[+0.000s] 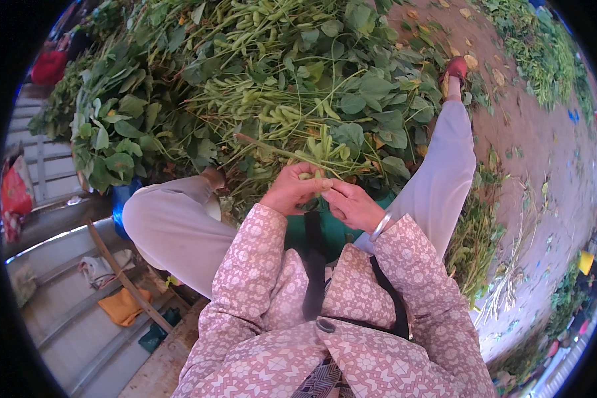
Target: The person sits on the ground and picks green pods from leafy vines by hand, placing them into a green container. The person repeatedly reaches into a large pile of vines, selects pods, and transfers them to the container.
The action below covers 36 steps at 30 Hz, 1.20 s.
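My left hand point(298, 188) is closed around part of a soybean stalk point(273, 147) with green pods, its thumb and fingertips meeting those of my other hand. My right hand point(353, 203), with a silver bangle point(381, 226) at the wrist, pinches at the same spot; green pods show between the fingers. The stalk's bare reddish end points up and left. Just beyond both hands is a cluster of upright green pods point(323, 147). Below them, between my thighs, sits a green container point(298, 229), its inside hidden. A large heap of leafy soybean plants point(248, 99) lies in front of me.
My legs are spread at the heap's edge, a red shoe point(456, 67) on the right. Dirt floor point(537, 164) with scattered leaves and stripped stalks point(502, 293) lies to the right, another plant pile point(542, 59) beyond. At left are metal wall panels, a wooden stick point(124, 276) and an orange cloth point(122, 306).
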Available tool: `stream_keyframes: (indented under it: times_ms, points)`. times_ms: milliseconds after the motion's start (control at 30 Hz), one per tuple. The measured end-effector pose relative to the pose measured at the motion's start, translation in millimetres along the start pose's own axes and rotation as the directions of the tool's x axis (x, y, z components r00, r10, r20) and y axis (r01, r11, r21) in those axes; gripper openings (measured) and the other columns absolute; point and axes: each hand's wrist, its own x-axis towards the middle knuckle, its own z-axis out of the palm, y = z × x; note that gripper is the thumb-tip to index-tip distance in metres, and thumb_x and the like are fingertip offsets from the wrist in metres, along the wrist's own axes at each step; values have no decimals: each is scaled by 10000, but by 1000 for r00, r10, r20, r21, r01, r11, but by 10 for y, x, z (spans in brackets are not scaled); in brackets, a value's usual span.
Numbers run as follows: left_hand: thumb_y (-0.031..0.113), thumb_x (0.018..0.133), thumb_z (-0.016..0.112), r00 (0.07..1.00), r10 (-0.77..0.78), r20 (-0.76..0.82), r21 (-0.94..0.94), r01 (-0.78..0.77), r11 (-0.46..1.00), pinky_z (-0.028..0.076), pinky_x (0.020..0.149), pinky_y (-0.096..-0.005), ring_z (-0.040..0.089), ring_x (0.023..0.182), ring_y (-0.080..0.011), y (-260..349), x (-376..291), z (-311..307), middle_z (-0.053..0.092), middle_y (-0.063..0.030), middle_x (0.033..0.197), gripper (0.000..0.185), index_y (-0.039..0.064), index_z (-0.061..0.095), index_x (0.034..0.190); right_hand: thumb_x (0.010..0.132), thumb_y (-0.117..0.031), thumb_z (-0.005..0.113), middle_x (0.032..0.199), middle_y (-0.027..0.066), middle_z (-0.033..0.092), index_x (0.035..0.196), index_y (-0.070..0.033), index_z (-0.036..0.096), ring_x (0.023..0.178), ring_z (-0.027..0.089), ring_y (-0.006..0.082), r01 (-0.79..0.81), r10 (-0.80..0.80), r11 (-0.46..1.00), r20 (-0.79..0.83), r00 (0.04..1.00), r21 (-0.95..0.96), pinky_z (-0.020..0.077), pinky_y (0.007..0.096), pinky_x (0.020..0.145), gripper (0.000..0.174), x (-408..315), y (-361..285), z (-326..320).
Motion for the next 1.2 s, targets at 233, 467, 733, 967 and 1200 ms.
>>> stream_keyframes:
  times_ms: [233, 467, 733, 967, 1200]
  points:
    - [129, 847, 614, 999, 38, 31, -221, -31, 975, 237, 397, -189, 365, 455, -42, -54, 31, -37, 492, 16, 645, 138, 19, 593, 928, 955, -269, 513, 541, -42, 374, 1080, -95, 542, 400, 319, 45, -152, 150, 974, 22, 988, 171, 220, 205, 351, 216, -6, -173, -16]
    - [131, 860, 470, 983, 75, -168, -202, -109, 973, 273, 400, -183, 406, 505, -53, -153, 140, 27, 528, 1, 721, 178, 26, 583, 948, 919, -284, 550, 589, 79, 543, 1050, -63, 529, 482, 538, 172, 289, -382, 892, -239, 893, -347, 418, 321, 464, 258, 285, 132, 155]
    - [171, 877, 414, 952, 37, -305, -298, -132, 945, 306, 413, -190, 446, 532, -62, -256, 216, 8, 554, 13, 735, 214, 54, 589, 918, 886, -220, 590, 706, 175, 618, 1042, -45, 553, 632, 611, 353, 165, -635, 379, -126, 762, -911, 474, 391, 537, 237, 438, 194, 231]
    - [133, 846, 462, 994, 41, -103, -510, -88, 855, 296, 418, -212, 414, 520, -91, -293, 232, -205, 524, -22, 754, 184, 17, 580, 926, 880, -342, 575, 634, 150, 577, 872, -39, 566, 577, 590, 249, 250, -396, 784, -148, 906, -568, 458, 374, 564, 303, 491, 52, -32]
    - [55, 785, 469, 997, 72, -27, -611, -74, 788, 296, 404, -208, 411, 590, -126, -213, 236, -245, 477, -74, 818, 237, -31, 536, 996, 844, -334, 595, 784, 212, 604, 860, 8, 553, 746, 563, 406, -126, -449, 645, -507, 736, -754, 443, 426, 675, 345, 581, 115, -876]
